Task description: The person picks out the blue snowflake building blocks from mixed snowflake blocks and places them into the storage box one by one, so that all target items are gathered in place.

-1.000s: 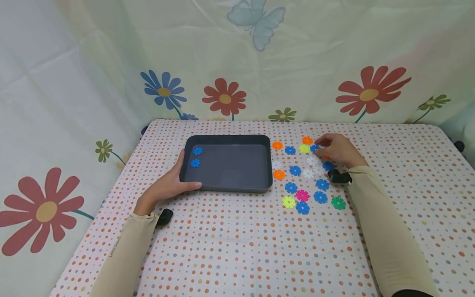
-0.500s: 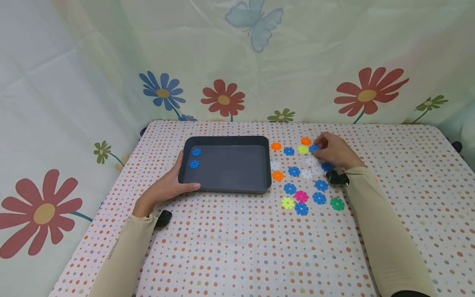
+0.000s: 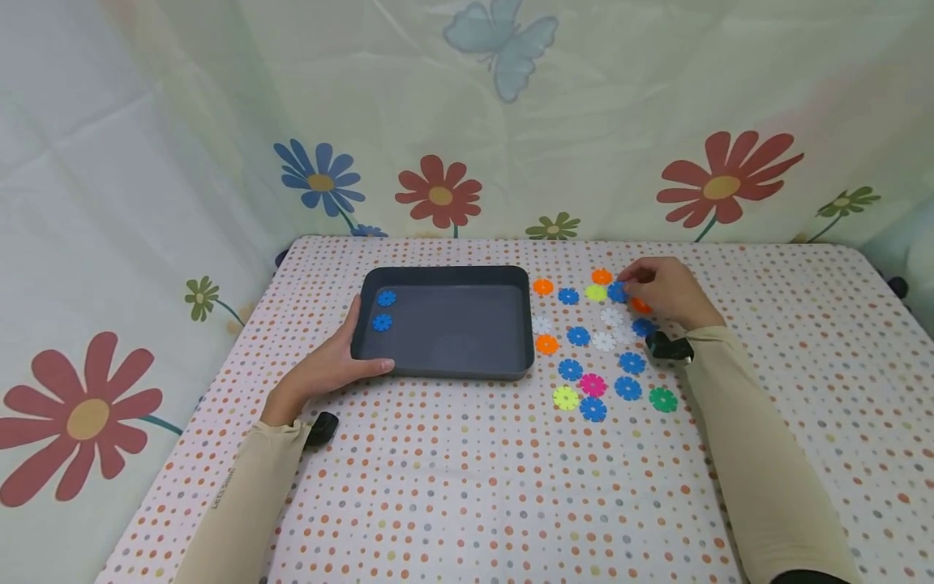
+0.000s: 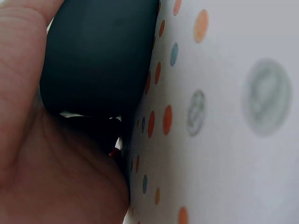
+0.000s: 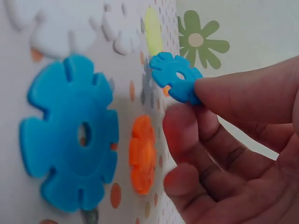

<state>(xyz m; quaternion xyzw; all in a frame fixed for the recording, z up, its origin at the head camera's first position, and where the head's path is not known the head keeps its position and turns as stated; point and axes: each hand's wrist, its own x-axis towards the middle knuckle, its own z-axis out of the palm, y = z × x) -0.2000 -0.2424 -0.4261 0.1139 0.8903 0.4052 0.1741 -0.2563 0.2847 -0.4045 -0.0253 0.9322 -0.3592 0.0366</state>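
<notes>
My right hand (image 3: 664, 290) pinches a blue flower-shaped plastic disc (image 5: 164, 69) between thumb and fingertips, its near edge hidden under the thumb. In the right wrist view the disc is tilted, standing off the cloth. Beneath the hand lie an orange disc (image 5: 143, 156) and another blue disc (image 5: 77, 135). My left hand (image 3: 324, 367) grips the front left corner of a dark grey tray (image 3: 460, 337), thumb along the front wall and fingers by the left side. Inside the tray, at its left end, lie a blue disc (image 3: 387, 298) and a second blue disc (image 3: 383, 323).
Right of the tray, several discs lie scattered on the dotted tablecloth (image 3: 452, 487), among them a pink disc (image 3: 593, 384), a green disc (image 3: 663, 399), a yellow disc (image 3: 565, 397) and a white disc (image 3: 604, 341). A flowered curtain (image 3: 620, 122) hangs behind the table.
My right fingers have closed on the blue disc and the hand has shifted slightly, uncovering an orange disc beside it. The left hand and tray have stayed in place.
</notes>
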